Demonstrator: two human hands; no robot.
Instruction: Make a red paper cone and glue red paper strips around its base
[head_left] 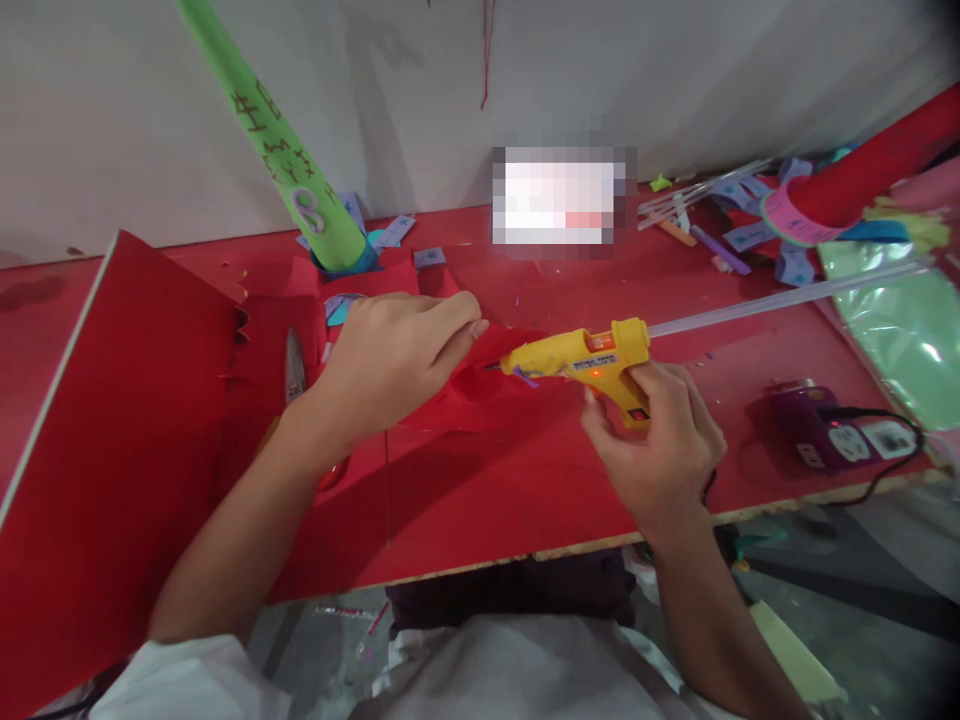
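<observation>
My right hand [664, 435] is wrapped round the handle of a yellow hot glue gun [555, 352]. A small orange light glows on its side, and a long clear glue stick [772, 298] runs out of its back. Just left of the nozzle, my left hand [420, 345] is closed in a pinch; what its fingers hold is hidden. Below both hands lies crumpled red material [480, 390]. A thin dark wire or stick [388, 490] shows beneath my left hand, and I cannot tell whether it is held. Scissors [294, 365] lie partly behind my left forearm.
A red board [112, 400] stands at the left of the red table [540, 500]. Behind are a green paper cone [300, 190] and a blurred-out rectangle [559, 195]. To the right are a red cone [877, 175], purple power adapter [817, 425] and green plastic wrap [907, 340].
</observation>
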